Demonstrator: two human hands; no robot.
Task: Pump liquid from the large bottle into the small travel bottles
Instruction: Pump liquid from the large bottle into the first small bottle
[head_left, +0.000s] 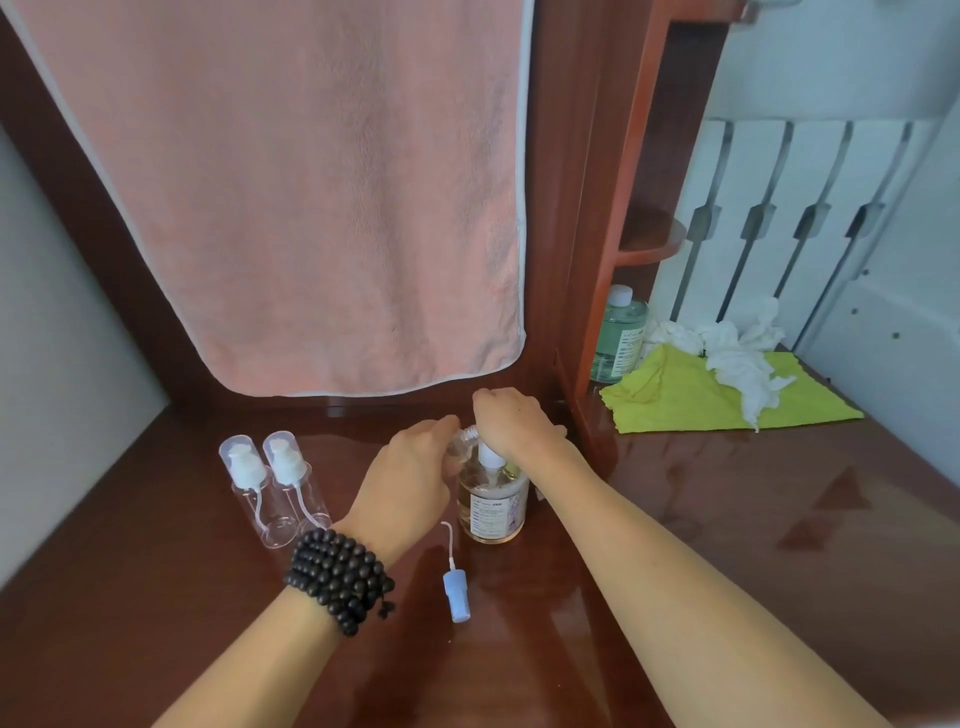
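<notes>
Fingers of the right hand (511, 423) curl over the big amber bottle's white pump (490, 457), while the left hand (410, 467) pinches a small clear travel bottle (461, 444) against the nozzle, presumably catching the squirt.

The tabletop (753, 519) lies bare to the right of the large bottle (493, 506), up to the yellow cloth (685, 400) and crumpled white tissues (737, 358) at the back right. Both forearms cross the near middle. Left of the left hand (410, 478), two capped travel bottles (270, 493) stand side by side, close to the wrist. A loose blue pump head (457, 592) with its tube lies just in front of the large bottle, between the arms. Behind, the hanging pink towel (311, 208) and a wooden upright (608, 260) close off the back
</notes>
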